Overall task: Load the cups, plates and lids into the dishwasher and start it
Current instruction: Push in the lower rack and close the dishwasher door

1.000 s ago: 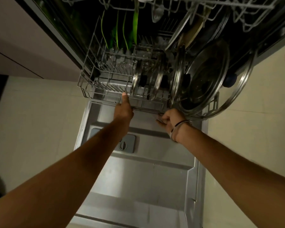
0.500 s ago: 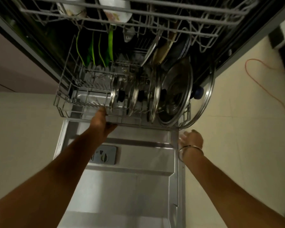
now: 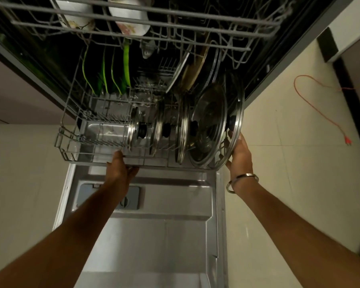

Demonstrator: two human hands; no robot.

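Observation:
The dishwasher stands open, its door (image 3: 154,235) folded down flat below me. The lower rack (image 3: 71,150) holds several steel lids (image 3: 210,123) on edge at the right and green plates (image 3: 126,67) at the back. My left hand (image 3: 121,167) grips the rack's front rail. My right hand (image 3: 239,154) rests against the rim of the outermost glass lid (image 3: 238,129) at the rack's right corner. Two white cups (image 3: 131,21) sit upside down in the upper rack (image 3: 175,19).
A detergent dispenser (image 3: 131,200) sits in the door, partly behind my left forearm. An orange cord (image 3: 320,113) with a plug lies on the tiled floor at the right. Cabinet fronts flank the machine on the left.
My right hand left the rack's front rail, swung out to the right, and now touches the outer lid. The left hand stays on the rail. The view tilted up, showing the upper rack.

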